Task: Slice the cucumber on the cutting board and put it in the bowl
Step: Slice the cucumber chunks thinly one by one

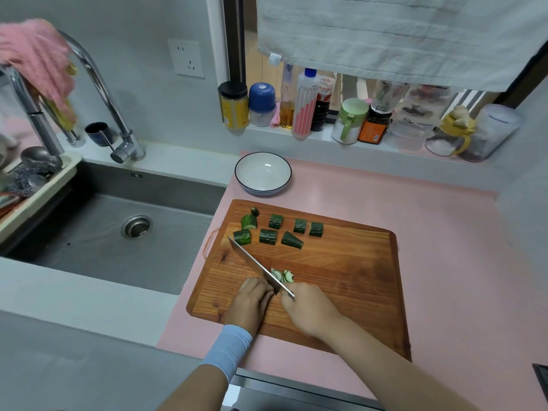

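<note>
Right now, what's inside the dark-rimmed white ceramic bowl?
Only bare white glaze shows inside the dark-rimmed white ceramic bowl; nothing else is in it. Its near rim hides a sliver of the inner wall.

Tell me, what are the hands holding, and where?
The right hand grips the knife by its handle, blade over the cutting board. The left hand curls against the blade; whatever it steadies is hidden.

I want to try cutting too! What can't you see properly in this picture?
Head view:
- Handle of the knife: hidden inside the right hand.
- What the left hand holds: covered by that hand and the knife.
- jar labels: too small, blurred.
- bottle tops: behind the hanging towel.
</note>
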Available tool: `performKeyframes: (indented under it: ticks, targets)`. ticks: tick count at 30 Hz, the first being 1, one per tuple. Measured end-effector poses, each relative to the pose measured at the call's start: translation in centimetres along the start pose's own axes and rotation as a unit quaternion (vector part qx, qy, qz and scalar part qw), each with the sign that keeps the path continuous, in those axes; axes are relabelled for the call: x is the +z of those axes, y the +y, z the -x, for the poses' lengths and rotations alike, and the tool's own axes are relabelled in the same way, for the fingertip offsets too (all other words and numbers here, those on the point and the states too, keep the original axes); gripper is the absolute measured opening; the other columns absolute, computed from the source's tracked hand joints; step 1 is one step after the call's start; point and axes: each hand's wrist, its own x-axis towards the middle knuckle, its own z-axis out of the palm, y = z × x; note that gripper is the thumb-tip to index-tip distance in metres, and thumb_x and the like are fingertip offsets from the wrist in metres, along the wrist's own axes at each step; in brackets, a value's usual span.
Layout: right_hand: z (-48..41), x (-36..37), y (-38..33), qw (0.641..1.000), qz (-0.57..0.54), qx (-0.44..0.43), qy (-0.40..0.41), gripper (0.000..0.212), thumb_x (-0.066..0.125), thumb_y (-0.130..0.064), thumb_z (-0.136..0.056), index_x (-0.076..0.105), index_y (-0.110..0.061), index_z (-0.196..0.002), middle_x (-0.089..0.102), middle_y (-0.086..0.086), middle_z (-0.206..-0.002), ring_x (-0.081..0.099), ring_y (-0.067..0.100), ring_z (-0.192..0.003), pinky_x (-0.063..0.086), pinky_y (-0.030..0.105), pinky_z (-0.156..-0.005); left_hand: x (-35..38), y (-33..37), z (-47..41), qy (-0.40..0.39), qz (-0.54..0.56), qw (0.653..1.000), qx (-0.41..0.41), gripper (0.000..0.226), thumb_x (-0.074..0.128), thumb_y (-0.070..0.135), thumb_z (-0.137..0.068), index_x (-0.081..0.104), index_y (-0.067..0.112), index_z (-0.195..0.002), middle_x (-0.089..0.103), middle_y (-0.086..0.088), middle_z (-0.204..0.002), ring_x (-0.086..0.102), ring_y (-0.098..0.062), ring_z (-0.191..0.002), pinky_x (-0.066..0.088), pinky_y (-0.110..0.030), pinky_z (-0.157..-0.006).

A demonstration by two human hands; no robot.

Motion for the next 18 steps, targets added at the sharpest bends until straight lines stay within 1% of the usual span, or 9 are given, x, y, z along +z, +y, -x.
performKeyframes:
  ticks: [3, 4, 7, 10, 11, 12, 14, 15, 18]
  targets:
    - [-0.1, 0.0, 0.4, 1.0, 0.003, 0.006, 0.007, 0.032, 0.045, -0.028, -0.099, 0.046, -0.028, -0.066, 0.064, 0.002, -0.08, 0.06, 0.028, -0.08, 0.044, 0.038, -0.069, 0.0, -0.1, 0.0, 0.0, -0.002, 1.0, -0.002, 0.018, 0.057, 0.022, -0.094, 0.066, 0.011, -0.082, 0.062, 0.003, -0.088, 0.057, -0.014, -0.085, 0.045, -0.018, -0.084]
    - [0.0, 0.0, 0.6, 1.0, 0.005, 0.006, 0.011, 0.031, 0.045, -0.03, -0.099, 0.046, -0.027, -0.068, 0.066, 0.003, -0.081, 0.061, 0.03, -0.082, 0.045, 0.039, -0.07, 0.1, -0.1, 0.0, -0.001, -0.001, 1.0, -0.003, 0.018, 0.057, 0.022, -0.094, 0.066, 0.011, -0.082, 0.062, 0.003, -0.088, 0.057, -0.014, -0.086, 0.045, -0.017, -0.084]
    - [1.0, -0.1, 0.8, 1.0, 0.008, -0.005, 0.021, 0.033, 0.045, -0.031, -0.099, 0.048, -0.033, -0.067, 0.059, -0.003, -0.072, 0.06, 0.028, -0.076, 0.042, 0.037, -0.066, 0.1, 0.0, -0.1, 0.0, 0.004, 1.0, -0.006, 0.018, 0.058, 0.022, -0.093, 0.067, 0.011, -0.083, 0.063, 0.003, -0.089, 0.057, -0.013, -0.086, 0.044, -0.015, -0.085]
    - [2.4, -0.3, 1.0, 0.999, 0.002, -0.017, 0.031, 0.04, 0.045, -0.03, -0.1, 0.05, -0.05, -0.066, 0.051, -0.005, -0.062, 0.05, 0.019, -0.062, 0.036, 0.036, -0.059, 0.0, 0.0, -0.2, 0.002, 0.007, 1.0, -0.005, 0.016, 0.059, 0.021, -0.093, 0.067, 0.012, -0.084, 0.062, 0.004, -0.089, 0.057, -0.011, -0.086, 0.043, -0.013, -0.086]
    - [2.8, -0.3, 1.3, 0.999, -0.002, -0.019, 0.033, 0.039, 0.045, -0.03, -0.1, 0.05, -0.049, -0.066, 0.051, -0.005, -0.06, 0.047, 0.016, -0.058, 0.034, 0.033, -0.055, 0.0, 0.0, -0.2, 0.001, 0.009, 1.0, -0.005, 0.015, 0.059, 0.021, -0.093, 0.067, 0.012, -0.084, 0.062, 0.004, -0.089, 0.056, -0.011, -0.087, 0.043, -0.013, -0.086]
    - [3.2, -0.3, 1.7, 0.999, -0.006, -0.02, 0.033, 0.037, 0.045, -0.029, -0.1, 0.05, -0.043, -0.067, 0.05, -0.004, -0.058, 0.045, 0.014, -0.054, 0.032, 0.03, -0.053, 0.0, 0.0, -0.1, 0.001, 0.009, 1.0, -0.005, 0.014, 0.059, 0.021, -0.093, 0.067, 0.012, -0.085, 0.062, 0.004, -0.089, 0.057, -0.011, -0.087, 0.043, -0.014, -0.087]
    - [3.9, -0.4, 2.6, 0.999, -0.006, -0.021, 0.031, 0.031, 0.045, -0.029, -0.101, 0.047, -0.032, -0.07, 0.049, -0.005, -0.056, 0.041, 0.013, -0.051, 0.03, 0.026, -0.05, 0.0, -0.1, 0.0, 0.002, 0.009, 1.0, -0.005, 0.015, 0.059, 0.021, -0.093, 0.068, 0.012, -0.085, 0.062, 0.004, -0.089, 0.057, -0.011, -0.087, 0.044, -0.015, -0.087]
    - [4.2, -0.5, 2.9, 0.999, -0.005, -0.018, 0.029, 0.03, 0.044, -0.029, -0.101, 0.046, -0.029, -0.07, 0.048, -0.006, -0.055, 0.04, 0.013, -0.05, 0.03, 0.026, -0.049, 0.0, -0.1, 0.0, 0.003, 0.008, 1.0, -0.006, 0.015, 0.059, 0.022, -0.093, 0.069, 0.012, -0.086, 0.063, 0.005, -0.09, 0.057, -0.011, -0.088, 0.045, -0.016, -0.087]
    - [4.9, -0.6, 3.8, 1.0, -0.013, -0.01, 0.022, 0.034, 0.044, -0.027, -0.1, 0.045, -0.032, -0.067, 0.047, -0.012, -0.052, 0.038, 0.011, -0.049, 0.029, 0.026, -0.049, 0.2, -0.2, 0.0, 0.005, 0.009, 1.0, -0.006, 0.014, 0.06, 0.022, -0.092, 0.069, 0.013, -0.087, 0.063, 0.004, -0.091, 0.058, -0.012, -0.088, 0.047, -0.02, -0.086]
